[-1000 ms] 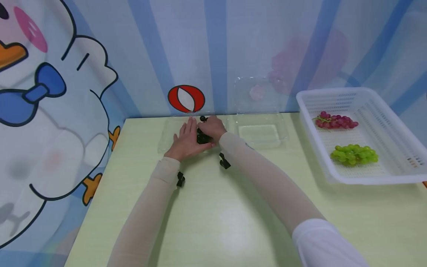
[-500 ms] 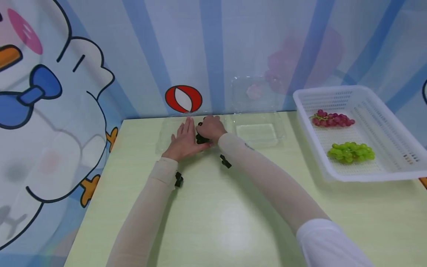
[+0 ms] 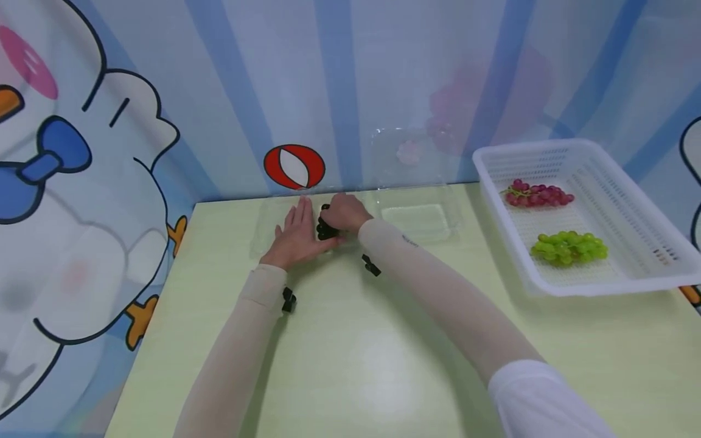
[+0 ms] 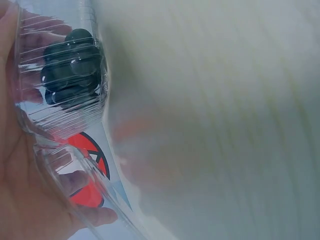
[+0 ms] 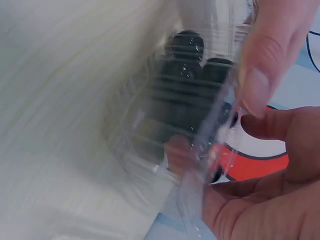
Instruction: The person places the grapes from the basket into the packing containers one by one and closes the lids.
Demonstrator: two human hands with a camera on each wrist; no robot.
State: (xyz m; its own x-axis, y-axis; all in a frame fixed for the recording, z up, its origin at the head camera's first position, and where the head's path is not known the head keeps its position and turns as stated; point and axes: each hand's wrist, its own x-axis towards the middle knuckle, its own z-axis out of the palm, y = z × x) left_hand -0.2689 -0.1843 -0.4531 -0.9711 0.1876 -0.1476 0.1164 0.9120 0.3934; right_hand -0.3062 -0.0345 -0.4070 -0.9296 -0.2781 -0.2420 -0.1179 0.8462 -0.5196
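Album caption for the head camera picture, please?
Left hand and right hand at dark grapes, with red grapes and green grapes in a white basket.

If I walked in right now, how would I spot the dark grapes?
Look along the pale table to its far edge, where the left hand and right hand work at a clear box. The dark grapes lie in it, partly hidden by the hands. Their near-black colour sets them apart from the red grapes and green grapes in the white basket at right.

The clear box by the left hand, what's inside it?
Dark grapes are inside the clear box. In the head view, the right hand covers some of them, so I can't count them all.
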